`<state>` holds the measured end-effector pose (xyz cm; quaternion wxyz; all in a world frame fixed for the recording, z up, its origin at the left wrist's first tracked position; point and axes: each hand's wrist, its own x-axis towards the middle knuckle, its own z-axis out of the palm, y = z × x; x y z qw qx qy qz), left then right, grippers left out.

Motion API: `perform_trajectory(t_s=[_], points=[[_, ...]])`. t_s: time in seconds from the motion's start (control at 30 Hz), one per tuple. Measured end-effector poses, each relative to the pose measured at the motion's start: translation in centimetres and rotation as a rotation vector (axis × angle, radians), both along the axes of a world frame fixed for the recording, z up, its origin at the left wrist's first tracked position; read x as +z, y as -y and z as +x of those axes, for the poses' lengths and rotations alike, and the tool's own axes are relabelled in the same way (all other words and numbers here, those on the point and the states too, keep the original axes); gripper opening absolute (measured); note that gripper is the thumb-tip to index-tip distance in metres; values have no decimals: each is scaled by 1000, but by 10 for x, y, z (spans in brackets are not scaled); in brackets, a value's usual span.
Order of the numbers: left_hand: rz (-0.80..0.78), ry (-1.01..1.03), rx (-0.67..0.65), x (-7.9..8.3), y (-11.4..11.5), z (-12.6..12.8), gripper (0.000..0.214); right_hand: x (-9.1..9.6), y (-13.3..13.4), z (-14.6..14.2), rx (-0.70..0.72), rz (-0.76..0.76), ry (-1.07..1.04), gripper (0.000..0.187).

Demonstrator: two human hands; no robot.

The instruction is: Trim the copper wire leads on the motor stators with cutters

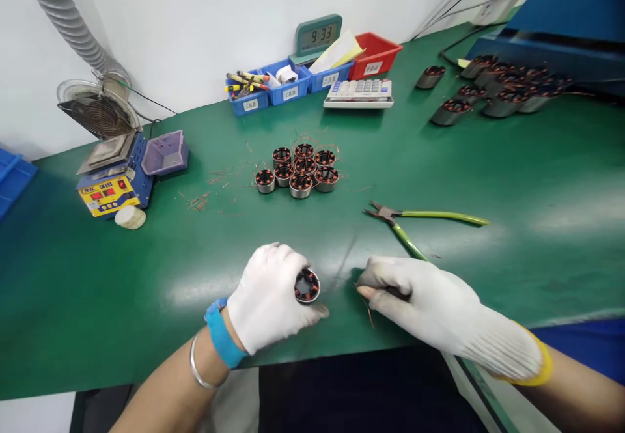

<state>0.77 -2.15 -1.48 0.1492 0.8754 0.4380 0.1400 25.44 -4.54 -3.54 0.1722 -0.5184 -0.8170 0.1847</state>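
My left hand [273,299], in a white glove, is closed around a motor stator [307,285], a metal ring with dark inner teeth and copper windings. The stator's open end faces up towards me, and my palm hides its far side. To the right, my gloved right hand [415,296] pinches a thin copper wire [370,314] between thumb and forefinger, with a bare thumb tip showing. The wire hangs down from the fingertips, apart from the stator. Just beyond this hand, green-handled cutting pliers [390,215] lie with handles spread and jaws pointing left.
Several short stators [301,185] stand clustered mid-table among copper wire scraps [198,202]. Taller stators [505,102] stand at the back right. Along the back are a calculator [359,93], blue bins [289,91], a red bin [374,55] and a clock [318,34]. A yellow-fronted device [105,195] stands left.
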Motion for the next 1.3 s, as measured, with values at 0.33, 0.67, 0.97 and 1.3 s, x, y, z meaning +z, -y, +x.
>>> perform_trajectory(t_s=[0.33, 0.67, 0.97, 1.3], points=[[-89, -16, -17, 6, -2, -2, 24, -4, 7, -40, 153, 185, -137, 27], [-111, -88, -57, 8, 0, 0, 27, -10, -3, -35, 82, 479, 68, 29], [-152, -85, -186, 8, -6, 1, 25, -9, 0, -29, 111, 472, 50, 27], [-167, -88, -196, 9, -8, 0, 26, 10, -2, -13, 72, 373, -74, 17]])
